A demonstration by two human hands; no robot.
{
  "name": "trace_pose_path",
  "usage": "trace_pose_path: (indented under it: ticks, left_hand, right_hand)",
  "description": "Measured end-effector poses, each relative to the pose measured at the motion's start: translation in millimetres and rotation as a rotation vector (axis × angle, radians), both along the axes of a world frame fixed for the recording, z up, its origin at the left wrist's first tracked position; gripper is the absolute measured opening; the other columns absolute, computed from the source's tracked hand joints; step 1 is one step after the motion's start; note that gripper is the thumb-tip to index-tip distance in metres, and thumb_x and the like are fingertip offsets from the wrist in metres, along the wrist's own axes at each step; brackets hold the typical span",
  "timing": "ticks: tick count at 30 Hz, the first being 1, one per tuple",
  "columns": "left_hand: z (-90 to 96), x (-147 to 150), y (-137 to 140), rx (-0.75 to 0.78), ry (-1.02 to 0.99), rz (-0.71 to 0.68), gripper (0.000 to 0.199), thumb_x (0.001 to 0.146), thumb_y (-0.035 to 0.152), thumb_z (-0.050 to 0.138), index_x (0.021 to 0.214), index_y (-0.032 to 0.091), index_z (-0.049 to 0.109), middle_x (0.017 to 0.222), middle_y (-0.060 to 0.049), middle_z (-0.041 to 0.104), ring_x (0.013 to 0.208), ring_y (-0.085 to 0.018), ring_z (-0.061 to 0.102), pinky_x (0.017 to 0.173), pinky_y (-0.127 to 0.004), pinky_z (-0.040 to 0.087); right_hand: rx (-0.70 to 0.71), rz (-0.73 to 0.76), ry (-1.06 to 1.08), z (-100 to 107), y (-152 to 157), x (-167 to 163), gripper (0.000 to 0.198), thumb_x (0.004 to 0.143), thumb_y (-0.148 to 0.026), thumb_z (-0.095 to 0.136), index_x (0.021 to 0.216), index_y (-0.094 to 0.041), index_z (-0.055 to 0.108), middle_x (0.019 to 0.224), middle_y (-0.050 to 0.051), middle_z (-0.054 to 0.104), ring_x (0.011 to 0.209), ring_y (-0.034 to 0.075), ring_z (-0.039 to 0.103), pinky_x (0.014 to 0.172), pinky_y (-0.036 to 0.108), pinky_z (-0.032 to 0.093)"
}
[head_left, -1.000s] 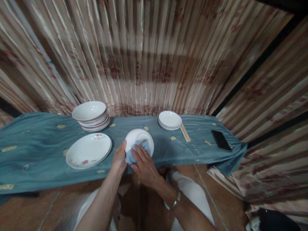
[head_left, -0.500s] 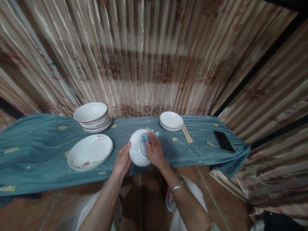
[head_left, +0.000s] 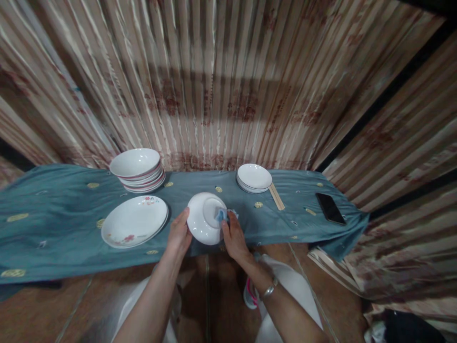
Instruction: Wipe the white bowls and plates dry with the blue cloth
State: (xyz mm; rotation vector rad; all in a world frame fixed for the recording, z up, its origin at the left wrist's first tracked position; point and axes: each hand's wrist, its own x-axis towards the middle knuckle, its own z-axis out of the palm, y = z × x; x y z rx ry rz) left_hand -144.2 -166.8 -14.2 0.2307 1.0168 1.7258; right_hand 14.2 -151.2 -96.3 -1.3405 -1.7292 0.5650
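A white bowl (head_left: 200, 221) is held with its underside and round foot ring facing me, above the front of the table. My left hand (head_left: 179, 231) grips its left rim, thumb on the outer surface. At the bowl's right edge, my right hand (head_left: 233, 236) is closed on a light blue cloth (head_left: 221, 215), which lies against the foot ring. Part of the cloth sticks out past the rim. To the left of the bowl sits a stack of white oval plates (head_left: 135, 221) with red flower prints.
Behind the plates stands a stack of white bowls (head_left: 137, 164). Small white dishes (head_left: 254, 177) are stacked at the back right beside wooden chopsticks (head_left: 276, 196). A black phone (head_left: 330, 208) lies near the right end of the teal tablecloth (head_left: 71, 209). A pleated curtain (head_left: 214, 85) hangs behind.
My right hand and the cloth have moved down and right across the bowl's underside. The bowl has shifted slightly left and tilted, showing more of its foot ring.
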Motion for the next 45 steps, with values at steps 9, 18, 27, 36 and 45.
trace_pose_path:
  ticks: [9,18,27,36,45]
  left_hand:
    - [-0.8,-11.4,5.4,-0.019,0.003,0.069,0.018,0.07,0.024,0.076,0.077,0.011,0.068,0.061,-0.005,0.069,0.058,-0.016,0.064,0.064,-0.027,0.054]
    - [10.6,-2.2,0.5,0.02,0.05,-0.014,0.029,0.064,0.032,0.079,0.081,0.01,0.07,0.064,-0.006,0.071,0.064,-0.019,0.068,0.062,-0.027,0.054]
    - [14.6,2.0,-5.5,0.1,0.154,-0.182,0.038,0.049,0.037,0.086,0.075,0.012,0.073,0.063,-0.003,0.071,0.055,-0.012,0.06,0.057,-0.021,0.046]
    - [12.7,7.6,-13.9,0.17,0.222,-0.341,0.034,0.059,0.041,0.08,0.076,0.012,0.074,0.067,-0.005,0.07,0.068,-0.019,0.063,0.061,-0.026,0.045]
    - [16.4,1.0,-18.0,0.112,0.228,-0.324,0.038,0.058,0.043,0.081,0.074,0.01,0.072,0.065,-0.006,0.069,0.069,-0.019,0.063,0.061,-0.026,0.045]
  right_hand:
    - [0.118,0.186,-0.129,-2.4,-41.1,-10.2,0.057,0.098,-0.038,0.035,0.149,-0.014,0.026,0.151,0.018,0.033,0.142,0.028,0.029,0.112,0.053,0.035]
    - [0.359,0.372,-0.315,29.0,-54.2,-25.6,0.063,0.095,-0.026,0.044,0.151,-0.011,0.018,0.156,0.017,0.022,0.146,0.028,0.013,0.114,0.051,0.031]
    - [0.382,0.304,-0.447,64.8,-19.8,-34.7,0.057,0.091,-0.03,0.05,0.145,-0.019,0.036,0.155,0.011,0.027,0.146,0.032,0.01,0.111,0.056,0.028]
    - [0.424,0.115,-0.181,90.1,19.9,-26.5,0.045,0.097,-0.031,0.032,0.139,-0.017,0.042,0.149,0.012,0.037,0.144,0.024,0.021,0.113,0.05,0.024]
    - [-0.025,-0.028,0.416,53.5,69.2,-16.2,0.048,0.092,-0.046,0.035,0.12,-0.015,0.057,0.124,0.013,0.061,0.118,0.023,0.054,0.104,0.04,0.038]
